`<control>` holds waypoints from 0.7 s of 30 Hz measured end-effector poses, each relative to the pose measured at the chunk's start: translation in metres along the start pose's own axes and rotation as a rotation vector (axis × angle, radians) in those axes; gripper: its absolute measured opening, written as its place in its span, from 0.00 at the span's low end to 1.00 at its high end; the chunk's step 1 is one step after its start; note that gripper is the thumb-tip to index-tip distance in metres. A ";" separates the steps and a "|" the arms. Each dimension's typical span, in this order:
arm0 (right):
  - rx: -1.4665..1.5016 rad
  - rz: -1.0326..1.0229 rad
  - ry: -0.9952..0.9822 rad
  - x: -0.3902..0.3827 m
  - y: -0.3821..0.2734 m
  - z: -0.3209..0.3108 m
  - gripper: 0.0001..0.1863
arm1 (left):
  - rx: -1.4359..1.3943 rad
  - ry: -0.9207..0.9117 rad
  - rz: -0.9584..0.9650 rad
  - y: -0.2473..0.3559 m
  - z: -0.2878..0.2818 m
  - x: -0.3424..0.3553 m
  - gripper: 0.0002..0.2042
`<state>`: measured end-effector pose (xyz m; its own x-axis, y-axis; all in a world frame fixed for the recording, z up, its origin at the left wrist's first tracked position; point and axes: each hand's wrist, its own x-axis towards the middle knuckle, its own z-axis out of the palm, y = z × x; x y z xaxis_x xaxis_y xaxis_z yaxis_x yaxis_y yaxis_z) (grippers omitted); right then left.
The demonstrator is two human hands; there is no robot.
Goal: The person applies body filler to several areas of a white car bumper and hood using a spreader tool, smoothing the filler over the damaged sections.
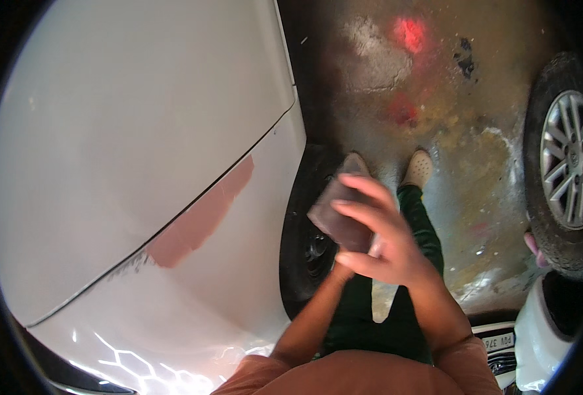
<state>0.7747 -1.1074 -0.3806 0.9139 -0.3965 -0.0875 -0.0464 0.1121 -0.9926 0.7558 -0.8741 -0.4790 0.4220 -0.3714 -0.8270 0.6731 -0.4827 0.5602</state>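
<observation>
In front of my body, my right hand (387, 240) grips a dark grey-brown sanding pad (344, 220), fingers over its far side and thumb at its near edge. The pad is blurred, so its exact make is unclear. My left hand (344, 263) is mostly hidden behind the pad and right hand; only the part by the wrist shows, and its fingers cannot be seen. To the left is a white car fender (238, 276) with a dull pink filler patch (199, 217) along the hood seam. Neither visible hand part touches the fender.
The white hood (140, 118) fills the left, above a black tyre (294, 237). A silver-rimmed wheel (571, 161) stands at right, with another white vehicle's front (541, 342) below it. The stained concrete floor (476, 197) has red paint marks (410, 34).
</observation>
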 end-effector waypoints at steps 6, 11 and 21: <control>0.086 -0.098 0.057 0.054 0.081 0.089 0.31 | -0.011 -0.018 -0.484 -0.091 -0.018 -0.041 0.25; 0.094 -0.134 0.091 0.070 0.107 0.110 0.30 | -0.051 0.061 -0.344 -0.096 -0.016 -0.034 0.24; 0.052 -0.165 0.010 0.063 0.114 0.117 0.31 | -0.093 0.052 -0.417 -0.107 -0.022 -0.033 0.18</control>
<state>0.8737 -1.0129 -0.4890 0.9031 -0.4228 0.0748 0.1248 0.0918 -0.9879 0.6831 -0.7927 -0.5124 0.1307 -0.1180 -0.9844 0.8433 -0.5088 0.1730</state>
